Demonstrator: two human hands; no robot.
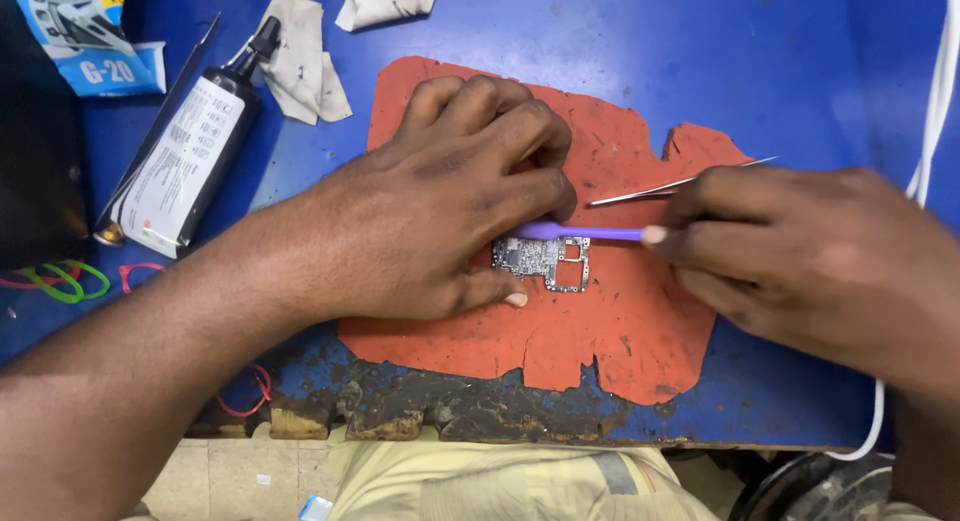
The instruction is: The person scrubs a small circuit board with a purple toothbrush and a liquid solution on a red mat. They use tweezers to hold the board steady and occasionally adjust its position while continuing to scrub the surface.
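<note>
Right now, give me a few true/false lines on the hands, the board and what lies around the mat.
1. The left hand presses on the small circuit board. True.
2. The board lies on a green mat. False: the mat is orange-red and torn at its edges.
3. The right hand holds a purple-handled tool and metal tweezers. True.
4. The black bottle stands upright. False: it lies on its side, left of the mat.
5. Crumpled cloth pieces lie on the blue table. True.
</note>
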